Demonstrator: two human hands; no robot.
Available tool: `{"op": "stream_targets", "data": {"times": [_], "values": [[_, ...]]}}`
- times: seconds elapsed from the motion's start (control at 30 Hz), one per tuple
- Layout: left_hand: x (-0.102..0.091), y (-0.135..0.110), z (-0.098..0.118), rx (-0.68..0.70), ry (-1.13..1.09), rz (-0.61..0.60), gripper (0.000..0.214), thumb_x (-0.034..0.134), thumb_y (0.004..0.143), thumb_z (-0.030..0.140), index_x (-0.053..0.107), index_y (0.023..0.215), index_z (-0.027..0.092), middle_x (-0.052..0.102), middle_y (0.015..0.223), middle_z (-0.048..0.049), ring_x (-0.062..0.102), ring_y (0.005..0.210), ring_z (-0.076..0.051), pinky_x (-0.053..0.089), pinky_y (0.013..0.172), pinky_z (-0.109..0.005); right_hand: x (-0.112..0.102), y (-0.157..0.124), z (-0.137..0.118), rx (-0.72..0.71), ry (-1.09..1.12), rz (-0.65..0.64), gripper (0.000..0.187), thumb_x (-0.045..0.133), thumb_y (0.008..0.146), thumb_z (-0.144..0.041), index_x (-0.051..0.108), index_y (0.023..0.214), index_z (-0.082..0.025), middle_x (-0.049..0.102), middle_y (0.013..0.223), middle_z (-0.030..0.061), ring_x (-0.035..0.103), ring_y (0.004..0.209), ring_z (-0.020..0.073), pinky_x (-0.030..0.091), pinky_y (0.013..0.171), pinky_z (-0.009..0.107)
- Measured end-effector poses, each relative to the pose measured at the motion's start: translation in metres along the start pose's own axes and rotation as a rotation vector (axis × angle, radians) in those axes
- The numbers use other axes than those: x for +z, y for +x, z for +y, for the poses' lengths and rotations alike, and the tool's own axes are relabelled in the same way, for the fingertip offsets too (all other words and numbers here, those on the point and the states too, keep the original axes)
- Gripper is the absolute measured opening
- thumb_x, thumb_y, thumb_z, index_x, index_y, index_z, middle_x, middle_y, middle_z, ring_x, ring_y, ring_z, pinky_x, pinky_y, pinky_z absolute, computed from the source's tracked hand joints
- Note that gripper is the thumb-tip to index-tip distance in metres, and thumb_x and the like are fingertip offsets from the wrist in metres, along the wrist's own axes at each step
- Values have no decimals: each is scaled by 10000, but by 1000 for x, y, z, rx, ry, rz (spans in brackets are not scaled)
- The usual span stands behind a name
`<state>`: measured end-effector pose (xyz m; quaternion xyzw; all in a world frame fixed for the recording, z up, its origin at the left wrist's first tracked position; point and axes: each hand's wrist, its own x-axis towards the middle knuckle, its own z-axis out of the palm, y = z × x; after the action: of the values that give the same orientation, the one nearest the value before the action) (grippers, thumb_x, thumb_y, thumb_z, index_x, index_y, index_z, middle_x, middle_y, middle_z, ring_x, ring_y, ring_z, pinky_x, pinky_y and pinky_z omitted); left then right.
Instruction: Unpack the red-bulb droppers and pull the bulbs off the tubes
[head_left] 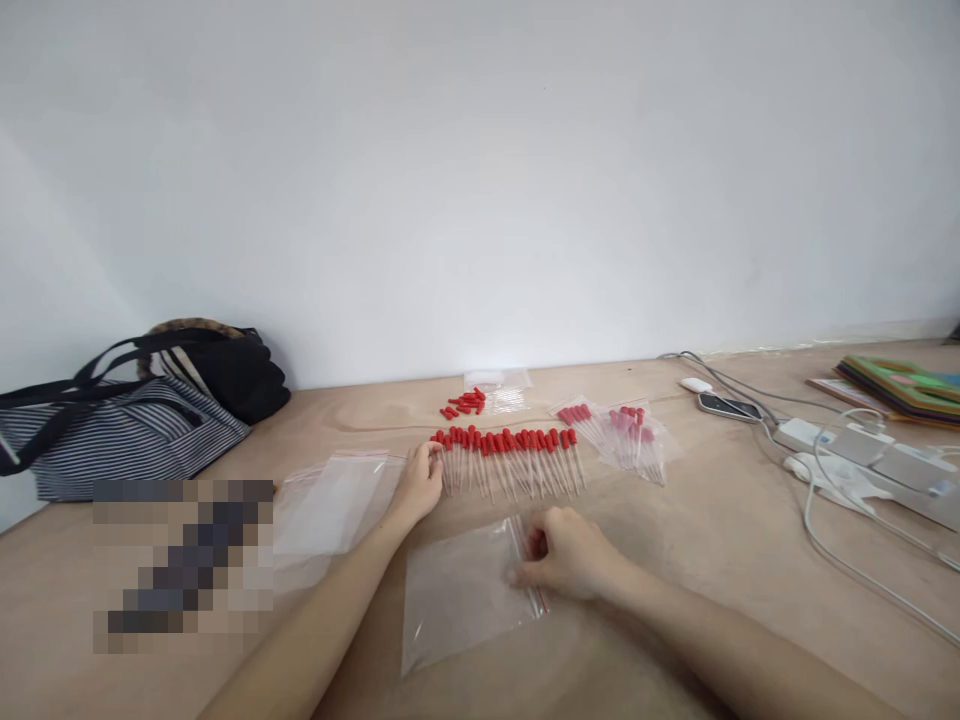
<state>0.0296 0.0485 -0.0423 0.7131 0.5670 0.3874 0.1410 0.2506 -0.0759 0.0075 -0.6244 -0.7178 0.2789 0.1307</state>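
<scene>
My left hand (421, 482) is at the left end of a row of glass droppers (517, 465) with red rubber bulbs. Its curled fingers close on the end dropper, whose red bulb shows at the fingertips. Flat in front of me lies a clear zip-lock bag (465, 590) with a red line along its right edge. My right hand (570, 553) pinches that edge between thumb and fingers. To the left, more zip-lock bags (322, 510) lie stacked, partly behind my left arm.
Loose red bulbs (465, 403) lie behind the row, beside a bag of thin clear tubes (504, 395). Bagged droppers (636, 440) lie to the right. Farther right are a phone (727, 406), cables, a power strip (915, 480) and colourful boards (900, 385). A striped bag (142, 430) stands left.
</scene>
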Motion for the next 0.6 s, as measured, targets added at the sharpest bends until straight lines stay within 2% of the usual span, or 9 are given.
{"op": "stream_targets", "data": {"times": [0.07,0.13,0.27,0.37,0.47,0.5,0.53,0.57,0.6], "values": [[-1,-4,1,-9,-3,18,184,429,753,101,504,913,155,514,961,-84,531,958,-198,430,876,-371,7,0,4,-14,181,4,115,653,542,-258,568,579,-191,577,605,-16,486,560,102,304,486,205],[-3,-7,2,-15,-6,39,164,432,755,120,502,897,161,503,946,-74,530,944,-196,437,869,-370,10,5,10,-34,406,-11,77,603,550,-185,565,616,-180,552,582,-27,465,528,83,325,485,194],[-5,-10,5,-23,3,93,143,444,753,152,495,884,180,483,934,-60,519,945,-202,429,880,-390,-12,18,32,-85,727,3,70,562,575,-204,530,626,-169,521,543,-40,465,501,80,352,488,200],[-10,-15,18,-21,23,154,151,459,748,170,503,892,178,483,955,-86,481,1013,-241,383,918,-432,-45,21,58,-157,760,114,135,601,588,-265,530,651,-170,557,612,-25,526,592,106,408,593,238],[-16,-39,45,65,34,197,175,478,765,228,528,929,195,475,1092,-111,381,1152,-271,278,995,-456,-71,12,78,-197,601,183,258,655,580,-367,535,709,-178,543,664,-20,510,615,114,405,596,252],[-17,-51,56,214,25,118,202,497,767,266,542,955,210,490,1117,-107,384,1159,-276,272,999,-451,-75,7,81,-230,482,148,291,684,554,-382,546,712,-181,547,687,-15,497,623,114,394,587,244],[-17,-65,68,417,-10,-58,234,522,760,302,556,982,238,508,1143,-88,397,1161,-272,271,1004,-431,-75,1,81,-270,363,81,327,719,511,-381,563,721,-185,554,712,-11,490,644,117,385,586,237],[-16,-78,78,663,-63,-300,257,562,737,348,573,983,275,531,1150,-59,424,1147,-265,281,1002,-409,-73,-5,80,-296,258,8,369,752,458,-368,575,729,-192,557,721,-13,483,654,120,374,577,228],[-14,-90,87,837,-98,-488,275,577,734,371,578,1002,308,542,1162,-31,438,1142,-255,278,1006,-399,-69,-10,76,-301,168,-48,372,763,433,-354,581,717,-196,556,710,-18,475,643,119,359,557,220]]}}
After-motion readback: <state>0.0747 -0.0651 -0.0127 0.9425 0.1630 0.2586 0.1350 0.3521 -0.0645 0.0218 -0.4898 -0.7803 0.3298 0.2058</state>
